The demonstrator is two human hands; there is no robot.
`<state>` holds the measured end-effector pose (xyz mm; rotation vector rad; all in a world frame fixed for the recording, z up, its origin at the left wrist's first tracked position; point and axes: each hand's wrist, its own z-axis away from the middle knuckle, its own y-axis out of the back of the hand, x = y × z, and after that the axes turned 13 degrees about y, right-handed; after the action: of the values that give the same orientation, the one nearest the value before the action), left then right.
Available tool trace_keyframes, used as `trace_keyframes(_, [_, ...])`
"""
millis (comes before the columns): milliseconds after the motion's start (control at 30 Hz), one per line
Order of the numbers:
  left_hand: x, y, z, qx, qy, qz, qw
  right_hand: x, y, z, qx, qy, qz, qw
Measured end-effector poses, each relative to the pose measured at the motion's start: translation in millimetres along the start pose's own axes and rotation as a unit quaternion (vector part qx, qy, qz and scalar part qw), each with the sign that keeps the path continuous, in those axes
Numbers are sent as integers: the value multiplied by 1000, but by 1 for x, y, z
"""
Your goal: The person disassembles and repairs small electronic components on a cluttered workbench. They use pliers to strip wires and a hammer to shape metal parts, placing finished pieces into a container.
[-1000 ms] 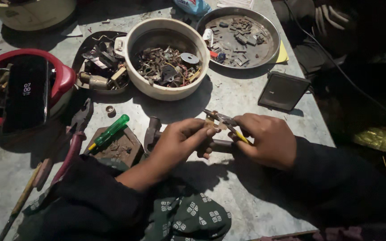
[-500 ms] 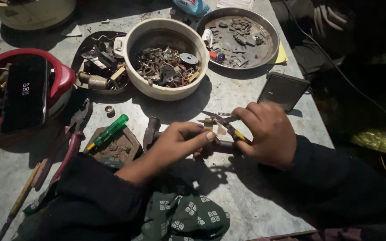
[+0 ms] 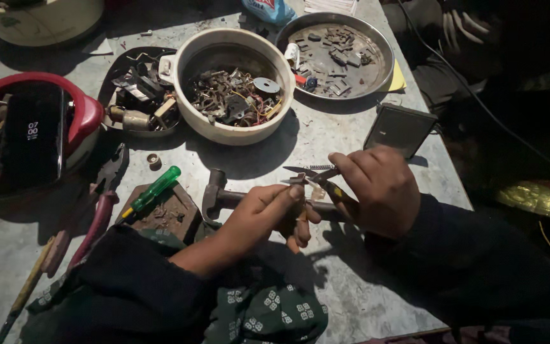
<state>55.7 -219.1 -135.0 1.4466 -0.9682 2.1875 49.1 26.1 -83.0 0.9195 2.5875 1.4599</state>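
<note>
Your right hand [image 3: 383, 191] is wrapped around the handles of a pair of pliers [image 3: 316, 179], whose nose points toward the left edge of the tabletop [image 3: 351, 299]. Your left hand [image 3: 268, 213] comes up against it from the left, thumb and forefinger pressed together on a small metal piece [image 3: 298, 181] right at the pliers' tip; whether the pliers actually bite that piece is too small to tell. Both hands meet over the middle of the tabletop, a little toward the near edge.

Just under your left hand lies a hammer [image 3: 221, 197], its head pointing toward the far edge and its handle running beneath your fingers. To the left of it, a green-handled screwdriver [image 3: 149, 193] rests across a rusty brown block [image 3: 163, 213]. A small coiled spring [image 3: 319, 167] lies just beyond the pliers' nose.

Farther back, a cream bowl [image 3: 233, 86] holds a tangle of metal scrap and wire. Beside it, toward the far right corner, a round metal tray [image 3: 335, 54] holds small dark parts, and to the bowl's left a dark tray [image 3: 138, 92] holds more odds and ends. At the left edge a phone [image 3: 30, 137] lies across a red bowl [image 3: 87, 114]. A dark flat box [image 3: 401, 129] sits near the right edge, just beyond your right hand. A patterned green cloth [image 3: 268, 312] hangs at the near edge below your left forearm.
</note>
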Motion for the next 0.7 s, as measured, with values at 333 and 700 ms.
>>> trace_keyframes(333, [-6,1,-3,12,-7,44,999,-4,-12,3,-69,-55,-66,994])
trace_keyframes(700, [-4,-3,6,51,-19,91,994,-4,-6,-4,-74,-99,-139,983])
